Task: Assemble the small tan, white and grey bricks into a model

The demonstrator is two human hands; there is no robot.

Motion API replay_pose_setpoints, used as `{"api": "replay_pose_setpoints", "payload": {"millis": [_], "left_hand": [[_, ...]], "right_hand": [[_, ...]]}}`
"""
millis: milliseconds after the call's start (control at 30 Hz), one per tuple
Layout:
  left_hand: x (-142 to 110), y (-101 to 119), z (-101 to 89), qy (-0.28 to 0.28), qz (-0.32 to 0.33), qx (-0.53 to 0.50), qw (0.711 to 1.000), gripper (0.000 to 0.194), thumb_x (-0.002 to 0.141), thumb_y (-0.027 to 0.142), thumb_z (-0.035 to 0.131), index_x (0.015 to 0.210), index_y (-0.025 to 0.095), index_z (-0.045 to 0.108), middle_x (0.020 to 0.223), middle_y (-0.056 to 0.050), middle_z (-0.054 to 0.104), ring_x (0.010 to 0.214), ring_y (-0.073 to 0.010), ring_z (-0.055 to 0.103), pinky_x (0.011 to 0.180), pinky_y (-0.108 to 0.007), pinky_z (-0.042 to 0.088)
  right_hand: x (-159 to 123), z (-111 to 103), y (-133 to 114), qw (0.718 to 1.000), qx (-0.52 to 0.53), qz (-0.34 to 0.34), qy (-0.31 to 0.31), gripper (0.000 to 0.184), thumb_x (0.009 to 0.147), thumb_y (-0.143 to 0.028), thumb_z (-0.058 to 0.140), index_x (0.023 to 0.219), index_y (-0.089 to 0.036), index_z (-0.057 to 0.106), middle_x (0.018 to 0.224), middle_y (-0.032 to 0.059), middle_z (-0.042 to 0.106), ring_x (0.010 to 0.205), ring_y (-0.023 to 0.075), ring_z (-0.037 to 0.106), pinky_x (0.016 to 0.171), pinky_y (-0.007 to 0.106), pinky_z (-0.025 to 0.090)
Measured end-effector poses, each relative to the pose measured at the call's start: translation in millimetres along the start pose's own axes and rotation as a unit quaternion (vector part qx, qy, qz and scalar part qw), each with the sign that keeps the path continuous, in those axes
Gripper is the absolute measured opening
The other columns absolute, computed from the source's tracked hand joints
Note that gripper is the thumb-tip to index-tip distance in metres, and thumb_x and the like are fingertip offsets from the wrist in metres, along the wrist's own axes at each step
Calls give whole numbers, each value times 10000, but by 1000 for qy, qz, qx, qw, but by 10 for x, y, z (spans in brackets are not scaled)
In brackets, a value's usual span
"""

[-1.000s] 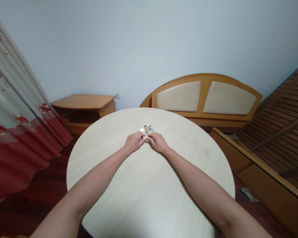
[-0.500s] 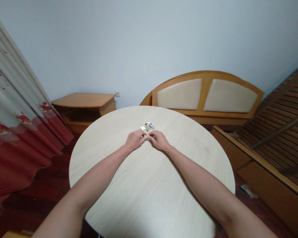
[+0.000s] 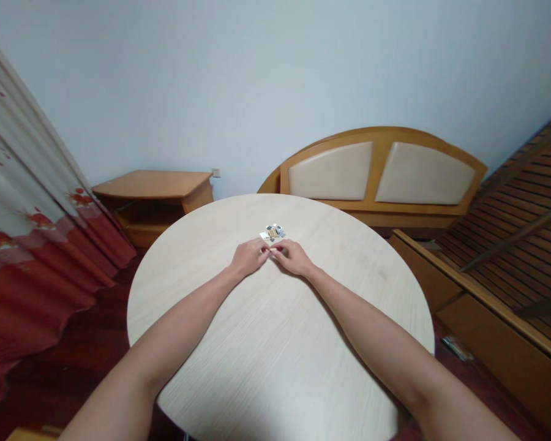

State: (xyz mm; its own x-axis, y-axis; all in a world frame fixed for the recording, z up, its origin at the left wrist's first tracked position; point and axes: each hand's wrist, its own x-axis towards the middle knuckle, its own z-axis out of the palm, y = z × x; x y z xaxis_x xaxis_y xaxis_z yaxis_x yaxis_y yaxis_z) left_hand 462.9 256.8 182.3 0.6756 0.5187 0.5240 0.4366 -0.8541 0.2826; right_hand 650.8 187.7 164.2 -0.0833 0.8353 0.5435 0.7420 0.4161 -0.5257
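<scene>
A small heap of paper-like pieces point(image 3: 272, 233), white with dark and tan patches, lies near the middle of a round pale wood-grain table point(image 3: 275, 361). My left hand point(image 3: 249, 257) and my right hand point(image 3: 292, 257) rest on the tabletop just in front of the heap. Their fingertips meet at its near edge. Anything pinched between them is too small to make out.
A red and white floral curtain point(image 3: 32, 202) hangs at the left. A wooden side cabinet point(image 3: 151, 185) stands behind the table, and a padded wooden headboard point(image 3: 376, 174) is behind it at right. A slatted bed frame point(image 3: 518, 245) fills the right side.
Everything in view has shifted slightly upward in the picture as my head moved. My fingertips have closed in towards each other at the heap's near edge.
</scene>
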Motion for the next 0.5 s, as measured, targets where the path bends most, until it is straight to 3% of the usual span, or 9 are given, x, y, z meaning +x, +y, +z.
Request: {"api": "replay_pose_setpoints", "payload": {"millis": [167, 500], "left_hand": [[-2, -15, -4, 14, 17, -5, 1000, 93, 910, 215, 650, 915, 197, 741, 969, -53, 770, 884, -194, 699, 766, -273, 499], [-6, -10, -6, 13, 13, -10, 1000, 180, 926, 339, 666, 1027, 220, 756, 1015, -45, 776, 918, -195, 710, 777, -273, 512]], "right_hand": [[-1, 5, 27, 999, 28, -5, -18, 274, 992, -353, 541, 1026, -186, 755, 994, 72, 758, 934, 206, 660, 886, 334, 473], [-1, -9, 17, 1000, 13, 7, 12, 148, 940, -268, 630, 980, -180, 741, 976, 80, 759, 911, 213, 668, 858, 332, 486]]}}
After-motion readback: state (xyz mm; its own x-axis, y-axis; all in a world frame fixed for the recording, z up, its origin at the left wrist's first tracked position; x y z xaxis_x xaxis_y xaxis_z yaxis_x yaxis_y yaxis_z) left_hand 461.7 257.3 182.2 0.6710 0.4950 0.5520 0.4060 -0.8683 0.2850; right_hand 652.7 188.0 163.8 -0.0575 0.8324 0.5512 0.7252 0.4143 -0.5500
